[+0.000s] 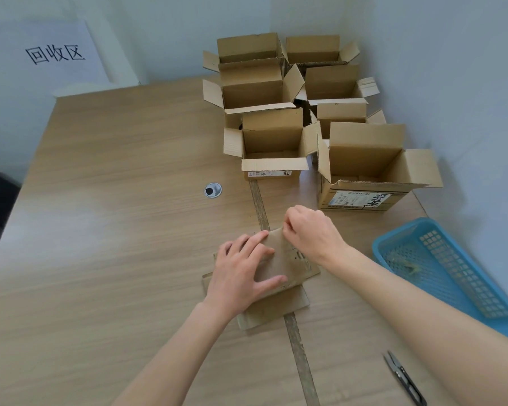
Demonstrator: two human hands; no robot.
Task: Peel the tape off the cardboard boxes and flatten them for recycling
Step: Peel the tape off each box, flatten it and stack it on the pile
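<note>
2 bare forearms enter from the lower edge of the frame, sleeveless as far as visible, the left hand (241, 273) and right hand (311, 230) without gloves, rings or watch.

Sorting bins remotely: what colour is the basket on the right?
Blue, a perforated plastic basket; seen in the head view.

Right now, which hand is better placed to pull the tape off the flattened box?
The right hand: its fingertips already pinch at the far edge of the flattened box. The left hand lies flat on top with its fingers spread, better suited to holding it against the table.
</note>
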